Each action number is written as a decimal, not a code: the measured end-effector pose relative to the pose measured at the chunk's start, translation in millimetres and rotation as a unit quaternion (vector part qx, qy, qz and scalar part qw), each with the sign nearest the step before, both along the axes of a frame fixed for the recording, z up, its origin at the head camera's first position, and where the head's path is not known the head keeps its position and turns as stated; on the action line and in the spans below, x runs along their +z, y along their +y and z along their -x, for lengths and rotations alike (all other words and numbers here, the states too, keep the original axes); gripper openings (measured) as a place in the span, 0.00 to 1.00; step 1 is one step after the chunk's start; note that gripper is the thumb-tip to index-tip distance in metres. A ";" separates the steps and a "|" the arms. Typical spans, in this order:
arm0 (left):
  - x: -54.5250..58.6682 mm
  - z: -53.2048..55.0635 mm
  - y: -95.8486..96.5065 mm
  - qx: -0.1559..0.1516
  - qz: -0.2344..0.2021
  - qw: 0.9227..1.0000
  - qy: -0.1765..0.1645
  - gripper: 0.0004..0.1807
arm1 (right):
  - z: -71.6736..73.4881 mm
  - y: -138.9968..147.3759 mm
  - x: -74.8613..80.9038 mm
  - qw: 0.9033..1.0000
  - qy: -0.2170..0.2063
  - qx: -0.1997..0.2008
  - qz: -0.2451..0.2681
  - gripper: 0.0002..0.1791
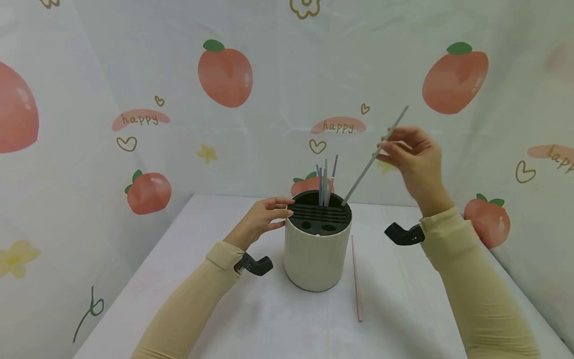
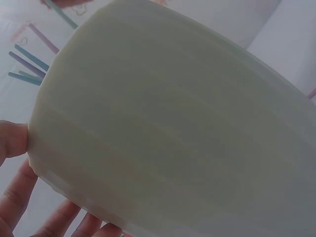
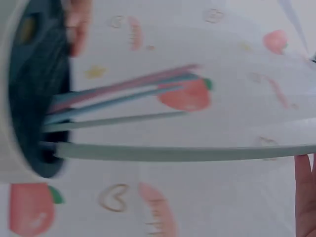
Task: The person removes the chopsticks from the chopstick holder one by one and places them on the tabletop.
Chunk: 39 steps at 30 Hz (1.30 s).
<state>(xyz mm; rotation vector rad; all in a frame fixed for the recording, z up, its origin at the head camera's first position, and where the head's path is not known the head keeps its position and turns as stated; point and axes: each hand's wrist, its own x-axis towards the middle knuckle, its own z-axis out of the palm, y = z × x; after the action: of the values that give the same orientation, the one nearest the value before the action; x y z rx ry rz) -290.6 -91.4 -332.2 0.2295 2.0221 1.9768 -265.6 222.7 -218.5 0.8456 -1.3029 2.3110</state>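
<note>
A cream, ribbed round holder (image 1: pixel 316 262) with a black slotted top stands upright on the table. My left hand (image 1: pixel 264 219) rests at its left rim, thumb and fingers spread over the edge and side. Several thin coloured straws (image 1: pixel 324 187) stand in the rear opening. Up to the right, my right hand (image 1: pixel 414 154) pinches a long pale green straw (image 1: pixel 367 164) between thumb and fingers. This straw slants down to the left, its lower end at the right rim of that opening. In the right wrist view the green straw (image 3: pixel 182 153) overlaps the holder's black top (image 3: pixel 37 89).
A pink straw (image 1: pixel 357 279) lies on the white table (image 1: pixel 269 324), right of the holder. Behind hangs a white curtain (image 1: pixel 278 124) printed with red fruit and hearts. Black wrist cameras (image 1: pixel 405 234) stick out from both sleeves.
</note>
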 end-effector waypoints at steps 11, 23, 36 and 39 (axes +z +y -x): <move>-3.1 3.3 -1.0 -0.006 -0.007 1.000 0.003 0.22 | -7.3 61.9 -19.0 0.989 -0.128 -0.072 0.016 0.18; -0.5 1.1 -0.5 -0.005 -0.007 1.000 0.000 0.22 | 12.7 74.6 -179.0 0.895 -0.338 -0.035 -0.288 0.20; -1.7 2.2 0.1 0.000 -0.004 1.000 -0.002 0.22 | 20.5 54.3 -234.2 0.825 -0.414 -0.076 -0.378 0.28; -0.9 2.0 0.5 0.000 -0.005 1.000 -0.003 0.22 | 19.8 52.6 -235.8 0.816 -0.414 -0.085 -0.394 0.27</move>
<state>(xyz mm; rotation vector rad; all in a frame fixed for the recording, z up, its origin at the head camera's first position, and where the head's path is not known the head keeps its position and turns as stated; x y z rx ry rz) -292.6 -90.9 -333.1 0.2250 2.0095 1.9860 -285.4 275.3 -454.3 -0.2127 -2.6641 1.9854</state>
